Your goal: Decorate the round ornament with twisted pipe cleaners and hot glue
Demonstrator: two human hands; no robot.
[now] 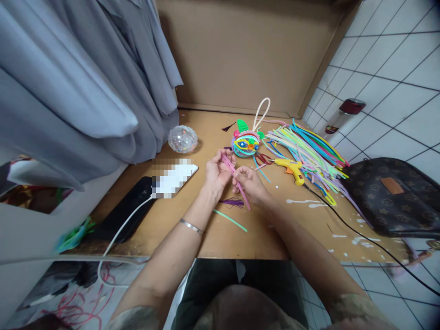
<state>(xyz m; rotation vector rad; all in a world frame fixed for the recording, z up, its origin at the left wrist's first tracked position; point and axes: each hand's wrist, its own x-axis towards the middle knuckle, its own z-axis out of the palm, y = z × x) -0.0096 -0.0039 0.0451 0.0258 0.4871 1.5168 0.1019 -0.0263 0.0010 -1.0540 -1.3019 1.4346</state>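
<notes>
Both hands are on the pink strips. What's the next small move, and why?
I'd probably slide the right hand gently down the pink strips towards their lower end, with the left hand steadying the upper part. That lower end sticks out loose past the right fingers, while the left hand seems to have the top, so it looks safe to straighten them.

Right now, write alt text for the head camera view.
Two bare hands, left and right, hold pink strips over a wooden table. Beyond them sits a colorful face ornament; a yellow glue gun and a pile of multicolored strips lie to the right.
</notes>
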